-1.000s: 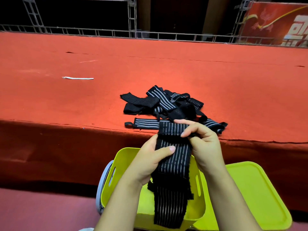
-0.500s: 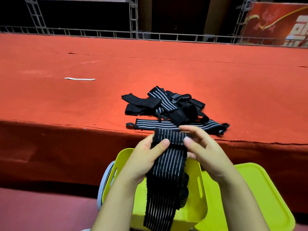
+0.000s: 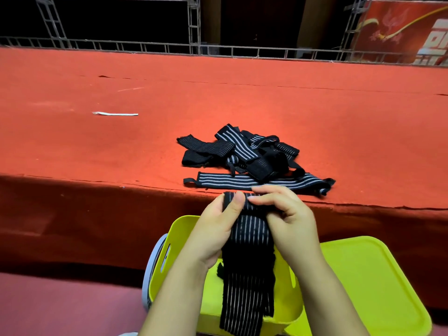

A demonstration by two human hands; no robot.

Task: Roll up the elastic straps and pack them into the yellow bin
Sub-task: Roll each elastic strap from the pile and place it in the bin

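Observation:
A wide black elastic strap point(image 3: 247, 275) with thin white stripes hangs down over the yellow bin point(image 3: 181, 229). Its top end is turned over into a small roll held between both hands. My left hand point(image 3: 218, 224) grips the roll's left side, thumb on top. My right hand point(image 3: 288, 219) pinches the roll's right side with curled fingers. A pile of loose black striped straps point(image 3: 242, 154) lies on the red platform point(image 3: 97, 146) just beyond my hands, one long strap point(image 3: 254, 184) stretched flat along the edge.
A yellow lid point(image 3: 378, 287) lies to the right of the bin. A white strip point(image 3: 115, 114) lies on the red surface at the left. Metal truss railing point(image 3: 218, 50) runs along the far edge, with a red banner point(image 3: 407, 32) at the back right.
The strap's top end has been rolled further over; both hands shifted slightly lower and closer together, and the hanging length is a little shorter.

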